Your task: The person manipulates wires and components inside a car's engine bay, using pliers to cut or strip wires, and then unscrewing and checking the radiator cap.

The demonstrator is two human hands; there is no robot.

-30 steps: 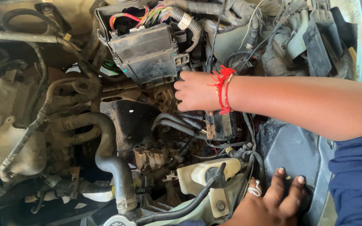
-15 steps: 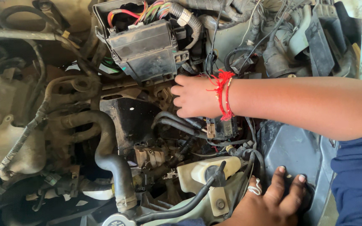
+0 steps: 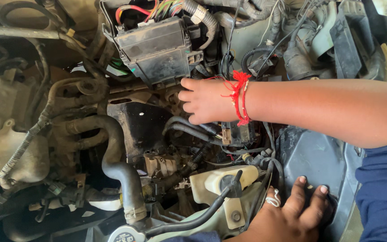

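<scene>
Crowded engine bay: the right hand [image 3: 204, 101] reaches into a narrow gap just below the black fuse box [image 3: 155, 47], hemmed by corrugated hoses [image 3: 189, 127] on its near side. Wiring looms [image 3: 265, 27] block the far right. The only open pocket lies beside the black bracket [image 3: 139, 127], bounded at left by a thick rubber hose [image 3: 119, 170].

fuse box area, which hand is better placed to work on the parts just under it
Probably the right. The right hand has its fingertips at the parts just below the black fuse box. The left hand rests flat on the dark panel, farther off.
</scene>
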